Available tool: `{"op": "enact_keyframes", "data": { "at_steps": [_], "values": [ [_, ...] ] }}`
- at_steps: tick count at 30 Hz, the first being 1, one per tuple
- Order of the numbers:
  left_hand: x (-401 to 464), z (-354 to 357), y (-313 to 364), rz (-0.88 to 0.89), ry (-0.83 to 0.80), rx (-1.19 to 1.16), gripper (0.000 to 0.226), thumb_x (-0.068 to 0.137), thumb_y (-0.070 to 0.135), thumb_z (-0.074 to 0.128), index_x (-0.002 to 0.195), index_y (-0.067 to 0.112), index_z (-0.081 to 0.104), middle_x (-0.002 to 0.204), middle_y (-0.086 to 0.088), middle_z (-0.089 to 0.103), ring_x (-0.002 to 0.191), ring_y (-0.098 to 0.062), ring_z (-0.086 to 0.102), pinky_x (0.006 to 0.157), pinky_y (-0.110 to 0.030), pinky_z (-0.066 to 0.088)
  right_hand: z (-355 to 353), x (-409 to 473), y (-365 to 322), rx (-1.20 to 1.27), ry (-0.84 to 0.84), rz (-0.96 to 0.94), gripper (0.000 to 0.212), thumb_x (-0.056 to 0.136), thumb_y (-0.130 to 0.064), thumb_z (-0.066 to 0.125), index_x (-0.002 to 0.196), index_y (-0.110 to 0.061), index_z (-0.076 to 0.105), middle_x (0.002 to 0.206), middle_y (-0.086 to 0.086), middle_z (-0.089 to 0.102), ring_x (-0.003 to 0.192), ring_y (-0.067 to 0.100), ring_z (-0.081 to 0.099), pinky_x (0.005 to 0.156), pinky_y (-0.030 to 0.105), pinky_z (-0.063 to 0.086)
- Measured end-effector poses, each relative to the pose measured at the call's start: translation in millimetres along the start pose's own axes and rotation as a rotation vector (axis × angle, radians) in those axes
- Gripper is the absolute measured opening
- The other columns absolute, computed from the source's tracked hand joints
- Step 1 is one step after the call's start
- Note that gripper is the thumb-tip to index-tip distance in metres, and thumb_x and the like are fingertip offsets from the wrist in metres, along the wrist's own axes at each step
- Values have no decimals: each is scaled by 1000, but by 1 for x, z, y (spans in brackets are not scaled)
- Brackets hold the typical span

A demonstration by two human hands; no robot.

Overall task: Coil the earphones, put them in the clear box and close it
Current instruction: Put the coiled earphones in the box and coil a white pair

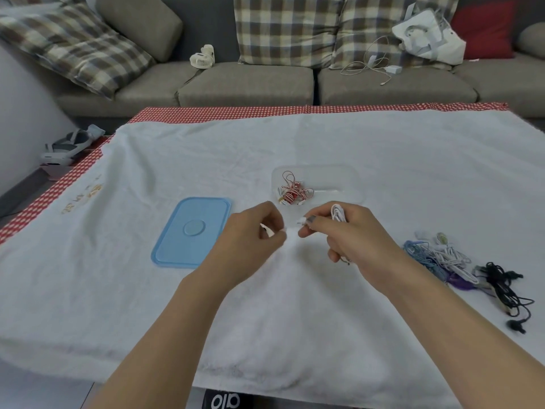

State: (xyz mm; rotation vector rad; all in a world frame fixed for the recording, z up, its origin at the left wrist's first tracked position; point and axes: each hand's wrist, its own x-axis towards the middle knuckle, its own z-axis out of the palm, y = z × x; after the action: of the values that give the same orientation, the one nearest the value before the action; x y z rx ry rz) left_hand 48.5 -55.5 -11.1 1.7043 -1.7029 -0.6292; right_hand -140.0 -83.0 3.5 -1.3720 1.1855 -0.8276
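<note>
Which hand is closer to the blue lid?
Left. The left hand is just right of the blue lid, nearly touching its edge, pinching white cord. The right hand is farther right, beyond the left hand, holding the white earphones.

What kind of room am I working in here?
Most likely a home living room: a grey-brown fabric sofa with checked cushions runs behind a low table draped in a white towel over red dotted cloth.
</note>
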Motion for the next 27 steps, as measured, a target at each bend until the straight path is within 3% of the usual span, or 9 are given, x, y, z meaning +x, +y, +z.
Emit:
{"op": "enact_keyframes", "data": {
  "at_steps": [5, 8, 12, 16, 21, 27],
  "values": [
    [-3, 11, 14, 37, -62, -76, 17, 90, 37, 74, 88, 26, 63, 85, 12, 69, 68, -18, 60, 56, -15, 43, 1, -5, 1, -104, -3, -57, 12, 92, -16, 62, 89, -16, 74, 81, -2, 76, 47, 15, 46, 51, 29, 43],
    [-2, 12, 15, 33, -61, -86, 10, 90, 28, 74, 89, 26, 64, 88, 13, 69, 71, -20, 62, 56, -14, 44, -2, -6, 3, -154, 5, -73, 12, 92, -16, 62, 88, -18, 73, 79, -4, 76, 54, 18, 50, 51, 30, 44],
    [-2, 12, 15, 23, -71, -102, 7, 89, 24, 72, 90, 27, 66, 91, 14, 70, 70, -17, 61, 58, -19, 47, -4, -6, 4, -161, 13, -74, 12, 92, -17, 62, 87, -19, 73, 77, -5, 76, 53, 10, 52, 49, 26, 44],
    [-2, 12, 15, 26, -91, -108, 11, 88, 20, 71, 92, 29, 65, 90, 15, 70, 64, -3, 55, 61, -17, 46, -5, -6, 4, -171, 17, -79, 12, 92, -18, 63, 87, -21, 73, 77, -6, 76, 58, 4, 56, 50, 26, 45],
    [-2, 12, 15, 31, -85, -117, 8, 90, 22, 69, 92, 29, 66, 88, 13, 69, 65, -2, 55, 63, -16, 48, -6, -6, 4, -166, 25, -91, 13, 92, -17, 63, 86, -22, 73, 77, -5, 76, 63, 11, 59, 50, 28, 45],
    [-2, 11, 17, 70, -66, -149, 8, 90, 23, 70, 95, 29, 70, 88, 12, 71, 67, -3, 57, 68, -25, 52, -9, -6, 2, -116, 32, -51, 11, 91, -15, 64, 87, -17, 74, 76, -3, 75, 48, 11, 50, 48, 25, 43]
  ]
}}
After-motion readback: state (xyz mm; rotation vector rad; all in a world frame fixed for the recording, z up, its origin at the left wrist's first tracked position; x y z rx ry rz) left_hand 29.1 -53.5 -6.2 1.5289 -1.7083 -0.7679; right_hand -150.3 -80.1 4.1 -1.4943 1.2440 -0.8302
